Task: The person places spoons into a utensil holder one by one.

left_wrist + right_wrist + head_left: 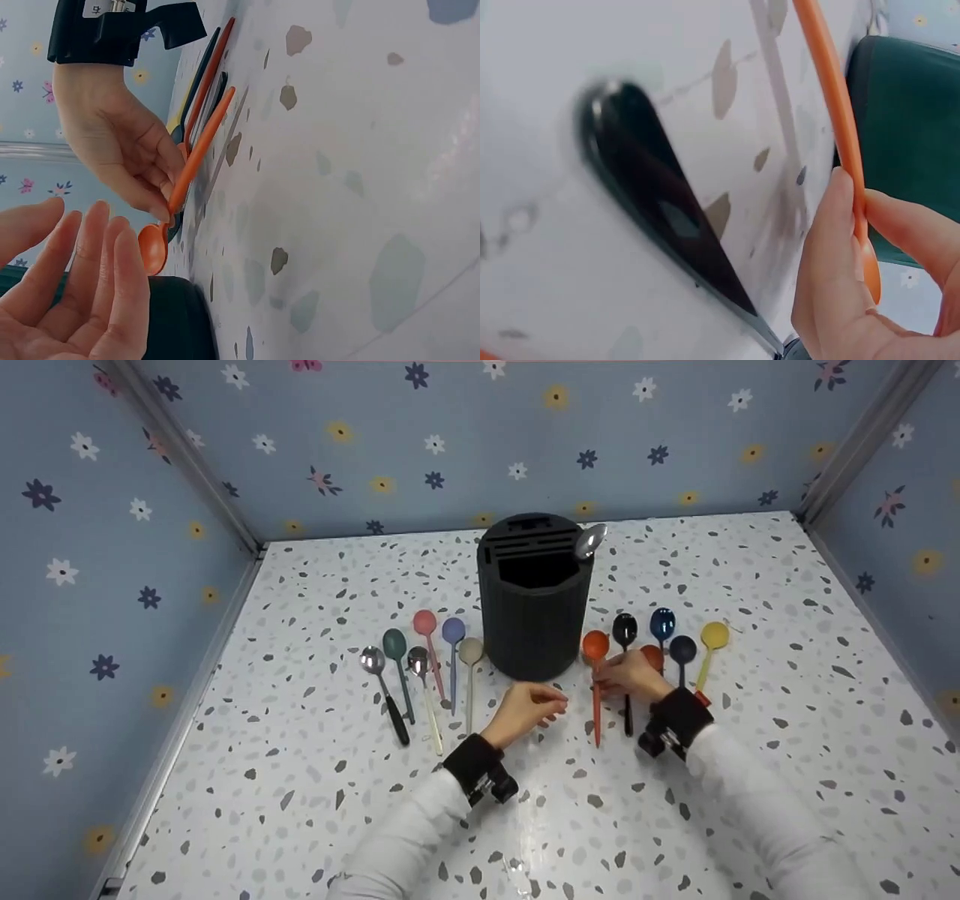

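Picking up seems the step: right hand [634,675] pinches orange spoon [597,709], left hand [523,709] relaxed; next likely needs raising toward holder [532,630], nearer desk's [300,817] back edge.

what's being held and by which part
The right hand pinches the bright orange spoon by its handle, near the bowl; the left hand holds nothing.

We pinched an orange spoon [840,112] in our right hand [855,309], near a black handle [667,202] and a dark container [907,127].

The orange spoon [596,646] looks smooth and plastic, the dark holder [532,630] matt, the black spoon [625,630] glossy.
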